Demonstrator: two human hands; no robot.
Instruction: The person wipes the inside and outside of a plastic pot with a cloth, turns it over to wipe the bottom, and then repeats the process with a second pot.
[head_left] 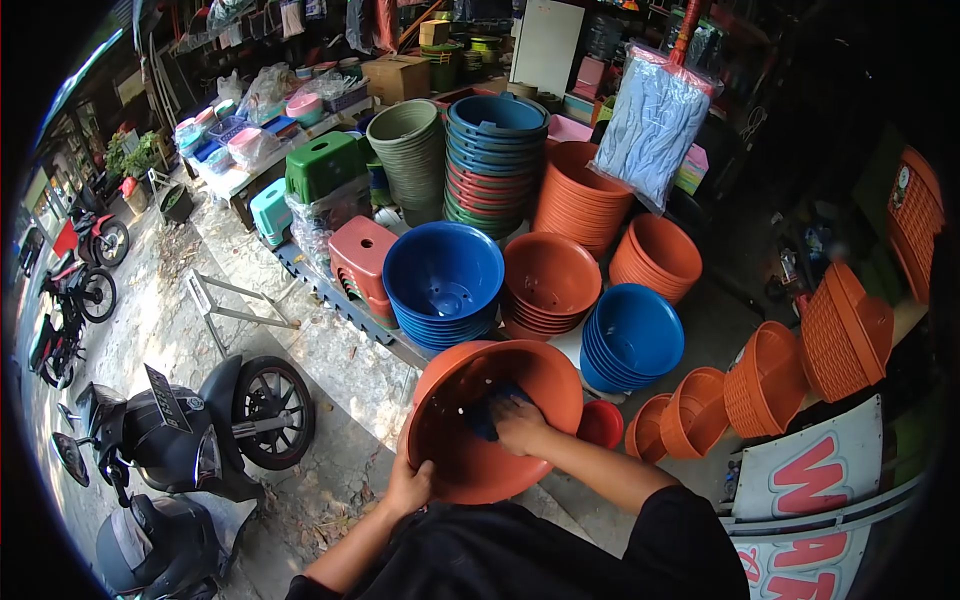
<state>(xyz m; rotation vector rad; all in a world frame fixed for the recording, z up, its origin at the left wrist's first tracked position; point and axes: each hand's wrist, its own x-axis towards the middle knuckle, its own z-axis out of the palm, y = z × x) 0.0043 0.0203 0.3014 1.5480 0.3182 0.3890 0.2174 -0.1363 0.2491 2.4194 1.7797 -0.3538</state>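
A large orange-brown plastic pot [465,475] is tilted toward me, its inside facing up and several small holes showing in its bottom. My left hand [407,482] grips its rim at the lower left, thumb over the edge. Inside the pot, my right hand [520,424] is closed on a dark blue cloth [484,414] and presses it against the bottom. Part of the cloth is hidden under the fingers. Just beyond the pot stand a stack of blue pots [443,270] and a stack of brown pots [552,275].
Another blue stack [633,335] and a small red bowl [600,425] stand to the right. Orange wall planters [762,380] line the far right. A parked motorcycle [170,430] is on the left. Red stools [363,262] and a bagged blue mop head [655,125] are further back.
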